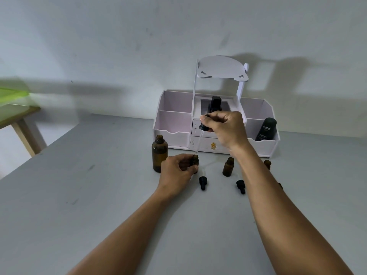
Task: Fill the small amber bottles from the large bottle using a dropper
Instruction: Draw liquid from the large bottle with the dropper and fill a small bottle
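The large bottle (159, 153) is stood uncapped toward the far edge of the bench (79, 195), just beside the left hand (176, 171). Three small ones are lined up to its right, all open. The first bottle (194, 161) is held upright on the bench in the left hand's grip, fingers curled round it. The second bottle (228, 167) is stood free, and the third bottle (267, 164) is half hidden behind the right forearm. The dropper (199, 139) is pinched at its black bulb in the grip of the right hand (224, 128). Its glass tip is set at the first bottle's mouth, so filling that one is judged the step in hand. Levels cannot be read through the dark glass. The other two are judged left to do, and capping as well, since two black caps (203, 182) are laid loose nearer the front edge.

A pale, scuffed wall (119, 46) is seen behind. The bench is grey and matt, with a few dark marks. A white organiser (172, 137) is set at the far edge, with a dark Kahf bottle (266, 129) in its right front compartment. A wooden side table (25, 133) is glimpsed past the left edge.
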`<state>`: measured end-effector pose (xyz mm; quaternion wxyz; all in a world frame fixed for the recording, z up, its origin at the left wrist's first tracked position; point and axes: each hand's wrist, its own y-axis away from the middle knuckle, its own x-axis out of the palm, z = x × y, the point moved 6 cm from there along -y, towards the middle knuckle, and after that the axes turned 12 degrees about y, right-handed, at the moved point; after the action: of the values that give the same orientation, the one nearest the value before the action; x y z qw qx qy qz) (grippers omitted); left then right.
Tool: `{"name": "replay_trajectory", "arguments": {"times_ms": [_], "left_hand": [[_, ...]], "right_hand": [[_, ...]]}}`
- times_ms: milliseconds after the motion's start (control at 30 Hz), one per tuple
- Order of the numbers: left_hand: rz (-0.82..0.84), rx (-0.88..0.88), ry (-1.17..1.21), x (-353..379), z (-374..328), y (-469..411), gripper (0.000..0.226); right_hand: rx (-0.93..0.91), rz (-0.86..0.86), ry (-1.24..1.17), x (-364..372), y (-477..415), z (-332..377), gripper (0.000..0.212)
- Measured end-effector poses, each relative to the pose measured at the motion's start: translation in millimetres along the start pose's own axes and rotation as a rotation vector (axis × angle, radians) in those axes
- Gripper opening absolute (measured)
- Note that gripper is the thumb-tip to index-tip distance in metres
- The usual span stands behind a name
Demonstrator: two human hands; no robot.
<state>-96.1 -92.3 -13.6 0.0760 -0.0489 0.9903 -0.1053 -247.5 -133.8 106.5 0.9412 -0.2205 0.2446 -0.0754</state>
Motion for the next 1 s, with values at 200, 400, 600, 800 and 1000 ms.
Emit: {"name": "replay_trajectory", "arguments": {"times_ms": [200, 400, 600, 800, 1000], "left_hand": [[-0.008, 0.002, -0.002, -0.2, -0.6, 0.0, 0.037], [-0.010, 0.003, -0.005, -0.5, -3.0, 1.8, 0.037], [-0.012, -0.007, 0.008, -1.5, -3.2, 3.0, 0.038], [-0.070, -0.004, 0.032, -6.3, -9.0, 12.0, 0.056], [-0.247, 0.188, 0.026, -28.9, -28.4, 29.0, 0.025]], "right_hand": [[-0.042, -0.020, 0.051, 0.5, -0.6, -0.6, 0.006], [-0.055, 0.003, 0.075, 2.1, 1.2, 2.8, 0.004], [-0.033, 0.076, 0.083, 2.1, 3.0, 6.7, 0.009], [-0.050, -0.002, 0.008, -8.3, 5.3, 20.2, 0.006], [-0.103, -0.083, -0.137, -18.9, 5.9, 42.6, 0.010]]}}
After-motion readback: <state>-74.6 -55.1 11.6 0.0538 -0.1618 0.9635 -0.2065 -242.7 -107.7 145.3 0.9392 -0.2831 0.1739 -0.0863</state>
